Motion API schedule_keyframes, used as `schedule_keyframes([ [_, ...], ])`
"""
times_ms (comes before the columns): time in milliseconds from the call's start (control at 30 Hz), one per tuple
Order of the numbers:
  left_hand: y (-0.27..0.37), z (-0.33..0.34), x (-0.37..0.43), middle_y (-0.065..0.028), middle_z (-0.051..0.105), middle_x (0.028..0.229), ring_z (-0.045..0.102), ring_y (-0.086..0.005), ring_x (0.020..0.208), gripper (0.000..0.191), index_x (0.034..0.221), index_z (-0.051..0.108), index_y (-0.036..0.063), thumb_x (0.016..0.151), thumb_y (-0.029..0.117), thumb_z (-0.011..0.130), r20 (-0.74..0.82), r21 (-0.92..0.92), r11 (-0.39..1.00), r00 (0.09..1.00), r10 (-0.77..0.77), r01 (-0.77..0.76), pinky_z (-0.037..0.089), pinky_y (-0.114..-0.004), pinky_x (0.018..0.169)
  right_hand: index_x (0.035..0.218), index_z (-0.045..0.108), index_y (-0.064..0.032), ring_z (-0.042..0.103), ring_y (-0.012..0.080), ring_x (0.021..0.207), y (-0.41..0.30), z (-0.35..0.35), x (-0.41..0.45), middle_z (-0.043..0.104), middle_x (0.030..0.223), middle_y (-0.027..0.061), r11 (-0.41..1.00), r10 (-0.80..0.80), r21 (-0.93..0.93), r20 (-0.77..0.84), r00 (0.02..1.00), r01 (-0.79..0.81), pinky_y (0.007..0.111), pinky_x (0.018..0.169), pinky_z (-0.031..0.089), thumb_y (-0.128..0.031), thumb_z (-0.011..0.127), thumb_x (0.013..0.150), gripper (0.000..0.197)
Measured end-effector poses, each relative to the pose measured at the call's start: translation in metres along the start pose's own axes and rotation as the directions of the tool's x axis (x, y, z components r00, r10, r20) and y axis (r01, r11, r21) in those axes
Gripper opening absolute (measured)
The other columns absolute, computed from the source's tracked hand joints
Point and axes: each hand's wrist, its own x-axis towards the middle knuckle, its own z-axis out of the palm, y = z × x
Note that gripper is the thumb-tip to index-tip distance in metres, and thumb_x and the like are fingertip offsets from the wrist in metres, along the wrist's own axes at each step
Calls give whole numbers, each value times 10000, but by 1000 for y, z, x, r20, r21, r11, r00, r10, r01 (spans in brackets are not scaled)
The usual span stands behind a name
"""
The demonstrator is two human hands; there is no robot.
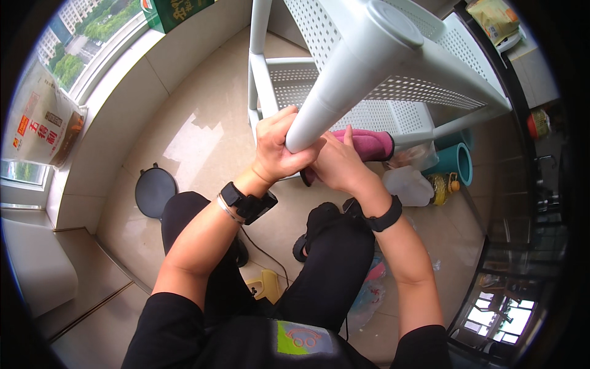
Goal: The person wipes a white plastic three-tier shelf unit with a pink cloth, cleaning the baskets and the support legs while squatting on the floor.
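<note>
A pale plastic shelf rack (355, 69) with perforated shelves stands in front of me, one thick round post leaning close to the camera. My left hand (279, 147) wraps around the lower visible end of that post. Just right of it, my right hand (339, 161) holds a pink cloth (371, 144) with a dark edge, by the post. The fingertips of my right hand are hidden, so I cannot tell where the cloth touches the rack. Both wrists wear black bands.
A round black pan (156, 191) lies on the tiled floor at left. To the right are a whitish plastic container (408, 185), an oil bottle (441, 188) and a teal cylindrical container (456, 163). A yellow object (267, 285) and plastic bags (368, 295) lie near my legs. A windowsill (113, 87) runs along the left.
</note>
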Motion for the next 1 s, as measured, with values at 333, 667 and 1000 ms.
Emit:
schedule_keyframes([
  [333, -2, 0, -1, -71, 395, 551, 400, -208, 444, 184, 649, 537, 25, 578, 95, 692, 11, 8, 1000, 1000, -8, 8, 332, -305, 420, 1099, 577, -163, 284, 363, 1293, 12, -2, 2, 376, 1351, 143, 993, 115, -17, 30, 993, -115, 707, 966, 147, -229, 449, 891, 252],
  [667, -2, -3, 0, -74, 415, 559, 414, -216, 450, 175, 656, 551, 28, 574, 88, 693, 32, 3, 1000, 999, 1, -1, 340, -309, 424, 1232, 510, -239, 250, 365, 1312, 47, -6, -15, 314, 1400, 153, 968, 247, -48, 41, 968, -245, 707, 968, 108, -324, 386, 931, 337],
  [1000, 3, -10, -1, -103, 530, 656, 512, -237, 531, 195, 775, 610, -1, 594, 52, 659, 60, -34, 992, 991, -118, 120, 414, -300, 497, 1090, 556, -150, 252, 356, 1314, -2, 4, 1, 339, 1386, 152, 1000, 11, -19, -51, 999, -12, 702, 977, 111, -315, 403, 923, 280],
])
